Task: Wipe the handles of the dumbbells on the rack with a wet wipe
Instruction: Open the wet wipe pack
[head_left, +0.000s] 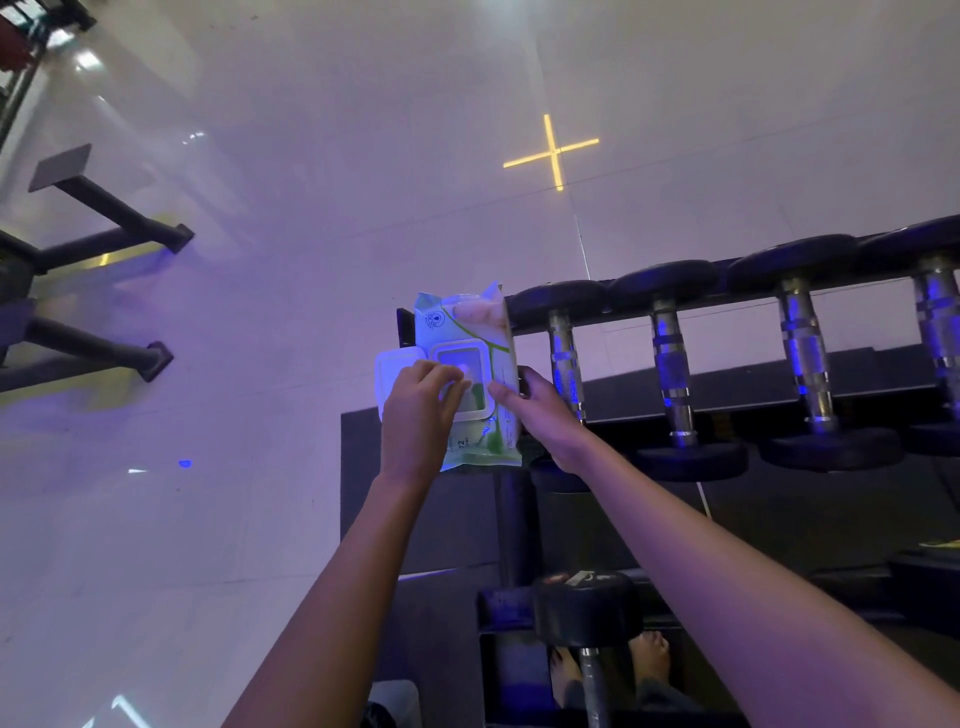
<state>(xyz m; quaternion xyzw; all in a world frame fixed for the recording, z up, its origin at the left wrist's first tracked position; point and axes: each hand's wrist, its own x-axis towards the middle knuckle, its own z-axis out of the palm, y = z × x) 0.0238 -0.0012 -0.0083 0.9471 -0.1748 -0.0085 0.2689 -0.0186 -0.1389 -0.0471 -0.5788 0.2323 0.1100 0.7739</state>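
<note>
At the left end of the rack (737, 395), the green wet-wipe pack (470, 332) stood with its lid (397, 371) flipped open leftward. The left hand (415, 421) curled its fingers at the opening; whether they pinched a wipe could not be told. The right hand (545, 415) gripped the pack's right edge, beside the racked dumbbells (670, 358)

Yellow cross (553, 150) on floor (311, 208), bench frame (104, 234) L.

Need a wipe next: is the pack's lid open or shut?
Open: the lid is swung out left of the wipe pack, with the left hand at the uncovered opening.
</note>
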